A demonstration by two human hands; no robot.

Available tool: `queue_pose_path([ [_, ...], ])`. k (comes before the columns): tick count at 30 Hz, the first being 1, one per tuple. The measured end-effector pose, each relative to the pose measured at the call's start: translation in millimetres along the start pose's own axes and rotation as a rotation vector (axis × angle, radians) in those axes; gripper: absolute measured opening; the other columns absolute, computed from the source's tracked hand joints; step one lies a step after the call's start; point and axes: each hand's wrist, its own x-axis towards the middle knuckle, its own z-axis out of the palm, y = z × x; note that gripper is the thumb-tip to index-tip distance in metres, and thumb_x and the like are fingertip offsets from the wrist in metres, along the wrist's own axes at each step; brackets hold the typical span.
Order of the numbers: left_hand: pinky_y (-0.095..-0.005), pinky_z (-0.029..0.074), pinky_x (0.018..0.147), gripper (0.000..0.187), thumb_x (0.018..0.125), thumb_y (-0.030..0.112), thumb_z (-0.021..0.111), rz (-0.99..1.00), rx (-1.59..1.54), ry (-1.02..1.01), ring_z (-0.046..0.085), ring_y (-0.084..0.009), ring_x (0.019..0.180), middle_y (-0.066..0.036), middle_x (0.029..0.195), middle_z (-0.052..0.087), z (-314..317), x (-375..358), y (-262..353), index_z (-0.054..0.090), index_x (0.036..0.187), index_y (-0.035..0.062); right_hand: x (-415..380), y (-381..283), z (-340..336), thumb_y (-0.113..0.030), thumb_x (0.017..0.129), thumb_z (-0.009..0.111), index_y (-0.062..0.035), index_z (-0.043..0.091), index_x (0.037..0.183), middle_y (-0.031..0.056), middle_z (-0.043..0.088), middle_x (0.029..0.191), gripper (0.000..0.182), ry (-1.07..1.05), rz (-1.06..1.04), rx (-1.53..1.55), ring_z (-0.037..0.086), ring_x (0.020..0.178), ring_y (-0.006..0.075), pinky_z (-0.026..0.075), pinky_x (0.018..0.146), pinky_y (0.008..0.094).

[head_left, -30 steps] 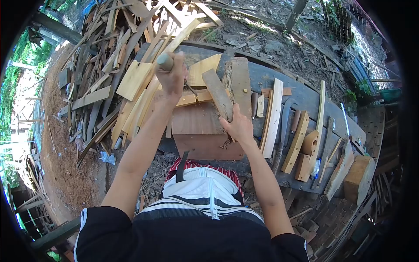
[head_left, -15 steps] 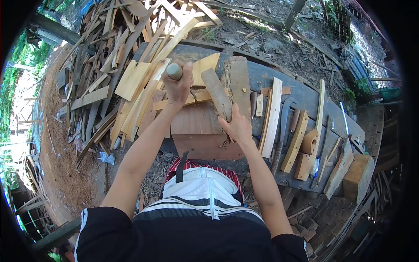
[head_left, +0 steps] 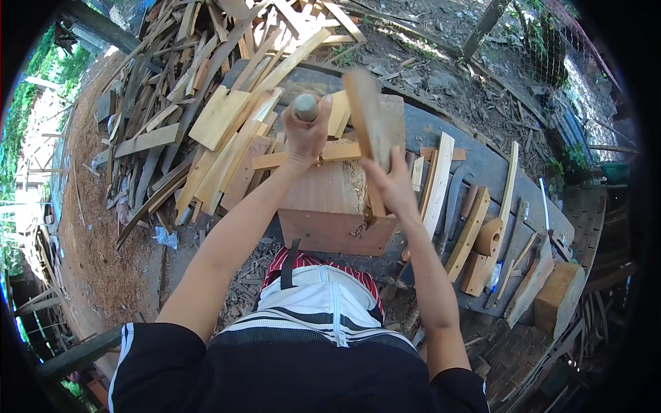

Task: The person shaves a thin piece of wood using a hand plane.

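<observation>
My left hand [head_left: 306,134] is closed round a tool with a round, pale handle end [head_left: 306,107], held upright. The tool's lower part is hidden behind the hand, above a narrow wooden strip [head_left: 339,151] with a notch. This strip lies across a large wooden block [head_left: 330,230] with shavings on its top. My right hand [head_left: 392,182] grips the lower end of a flat wooden piece [head_left: 372,113], raised over the block's right side and blurred at its far end.
A heap of scrap wood [head_left: 165,103] lies on the left. Right of the block, the dark bench [head_left: 430,124] holds a curved blade [head_left: 454,199], a drilled wooden bar [head_left: 468,234] and a wooden plane-like piece [head_left: 489,237]. A thick block [head_left: 559,296] stands at the far right.
The flat wooden piece has lifted off the block and swung more upright with my right hand. My left hand and its tool appear further right, as does the block.
</observation>
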Motion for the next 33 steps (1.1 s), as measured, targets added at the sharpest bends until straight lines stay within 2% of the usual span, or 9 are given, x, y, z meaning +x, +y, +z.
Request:
queue_pose_path([
  [7,-0.0241,0.04,0.054,0.023,0.084,0.007,0.069,0.112,0.093,0.013,0.043,-0.0053,0.059,0.001,0.062,0.051,3.9,-4.1,11.8,0.052,0.07,0.0017,-19.9,-147.7,-39.0,-0.033,0.079,0.071,-0.001,0.046,0.109,0.0195,0.064,0.09,0.051,0.228,-0.66,0.332,0.067,0.084,0.0272,0.052,0.072,0.0334],
  [14,-0.0279,0.042,0.054,0.016,0.082,0.006,0.068,0.102,0.096,-0.017,0.052,-0.008,0.058,-0.011,0.062,0.058,-2.9,-9.1,9.4,0.056,0.072,0.0015,-16.3,-162.1,-64.5,-0.034,0.079,0.071,-0.0008,0.047,0.104,0.0209,0.064,0.092,0.048,-0.182,-0.298,-0.269,0.066,0.074,0.0333,0.051,0.063,0.0367],
  [17,-0.0298,0.044,0.056,0.016,0.081,0.007,0.069,0.249,0.253,-0.042,0.056,-0.0087,0.061,-0.011,0.064,0.06,8.5,-8.2,17.1,0.056,0.073,0.0016,-18.2,-172.7,-56.9,-0.037,0.079,0.07,-0.0009,0.047,0.106,0.0219,0.064,0.086,0.051,0.145,-0.735,0.187,0.066,0.073,0.0316,0.051,0.064,0.0345],
  [18,-0.0303,0.045,0.057,0.016,0.08,0.007,0.071,0.353,0.359,-0.06,0.056,-0.009,0.063,-0.01,0.065,0.061,10.5,-7.2,11.7,0.058,0.074,0.0011,-15.5,-154.1,-48.8,-0.036,0.08,0.07,-0.0009,0.047,0.107,0.0205,0.064,0.083,0.05,0.035,-0.627,-0.104,0.066,0.072,0.0289,0.051,0.065,0.0351],
  [19,-0.0302,0.048,0.06,0.017,0.074,0.007,0.076,-0.166,-0.446,0.015,0.058,-0.0091,0.066,-0.008,0.07,0.065,26.0,-15.4,-3.5,0.061,0.077,-0.0002,-12.5,-135.4,-40.6,-0.035,0.08,0.069,-0.001,0.047,0.108,0.0191,0.063,0.079,0.049,-0.074,-0.51,-0.391,0.066,0.07,0.0261,0.051,0.065,0.0357],
  [20,-0.0302,0.048,0.06,0.017,0.074,0.007,0.076,-0.164,-0.448,0.003,0.058,-0.0091,0.066,-0.008,0.07,0.065,25.0,-16.3,5.7,0.061,0.077,-0.0002,-13.2,-126.0,-37.9,-0.033,0.081,0.069,-0.001,0.046,0.109,0.0177,0.063,0.076,0.049,-0.179,-0.37,-0.67,0.066,0.069,0.0233,0.052,0.066,0.0362],
  [27,-0.0299,0.045,0.055,0.016,0.079,0.01,0.071,0.132,0.217,-0.197,0.058,-0.0147,0.056,-0.011,0.064,0.059,20.1,-12.0,20.8,0.058,0.08,0.002,-3.5,-77.5,-36.8,-0.033,0.082,0.067,0.0026,0.048,0.121,0.0236,0.066,0.096,0.056,0.024,-0.219,0.158,0.067,0.088,0.0257,0.051,0.079,0.0364],
  [30,-0.0324,0.046,0.055,0.017,0.078,0.009,0.072,0.264,0.192,-0.23,0.062,-0.021,0.058,-0.012,0.064,0.058,28.2,-12.2,26.6,0.056,0.079,0.0018,12.7,0.5,-16.8,-0.037,0.085,0.066,0.0021,0.051,0.119,0.0174,0.064,0.104,0.054,-0.099,0.036,0.069,0.062,0.094,0.0207,0.048,0.083,0.0332],
  [33,-0.0372,0.049,0.056,0.018,0.073,0.013,0.073,0.201,0.187,-0.391,0.066,-0.0298,0.064,-0.013,0.068,0.062,43.3,-32.1,13.0,0.058,0.079,0.0056,2.4,37.6,-0.4,-0.034,0.081,0.068,-0.0015,0.051,0.123,0.0256,0.066,0.103,0.056,-0.157,0.072,-0.251,0.066,0.095,0.0357,0.05,0.085,0.0426],
])
